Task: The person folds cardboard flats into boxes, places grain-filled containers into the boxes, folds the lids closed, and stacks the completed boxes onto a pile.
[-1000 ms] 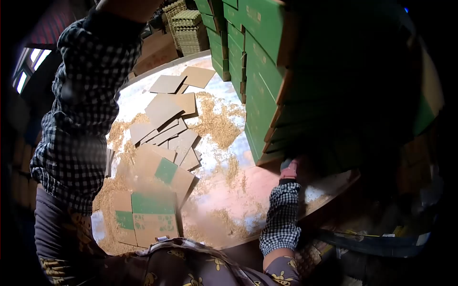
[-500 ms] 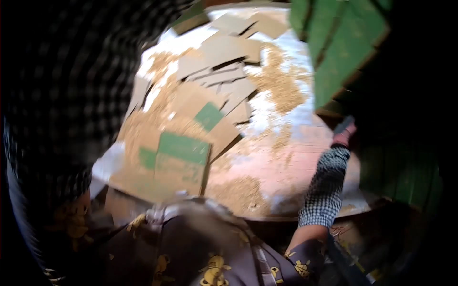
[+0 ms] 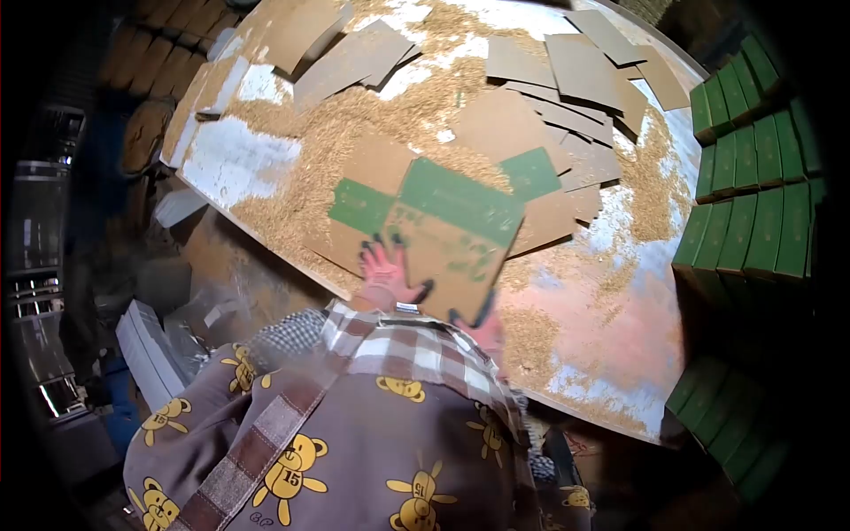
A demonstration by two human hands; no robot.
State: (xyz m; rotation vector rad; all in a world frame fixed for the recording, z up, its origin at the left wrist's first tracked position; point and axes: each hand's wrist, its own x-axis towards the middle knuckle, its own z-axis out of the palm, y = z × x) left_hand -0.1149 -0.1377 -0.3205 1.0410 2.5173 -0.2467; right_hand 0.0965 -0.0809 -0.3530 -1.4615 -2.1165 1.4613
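My left hand (image 3: 385, 273), in a pink glove with dark fingertips, lies with spread fingers on the near left part of a flat cardboard piece (image 3: 443, 257). The cardboard is brown with a green band across its far end and faint green print. By its near right corner is my right hand (image 3: 482, 332), gloved alike, its dark thumb and finger apart. Part of that hand is hidden by my plaid-trimmed apron (image 3: 416, 416). Under and beyond this piece lie other cardboard sheets, one with a green patch (image 3: 531, 173).
A worn white and pink table (image 3: 611, 327) carries scattered wood-like shavings (image 3: 292, 186) and several grey-brown cardboard sheets (image 3: 584, 75). Stacked green boxes (image 3: 744, 212) line the right side, with more green boxes (image 3: 726, 416) lower down. A white panel (image 3: 150, 354) leans at the lower left.
My view has swung, showing more of the table's left side. My right hand has come from beside the green boxes to the cardboard's near corner. My left hand has come into view on the cardboard.
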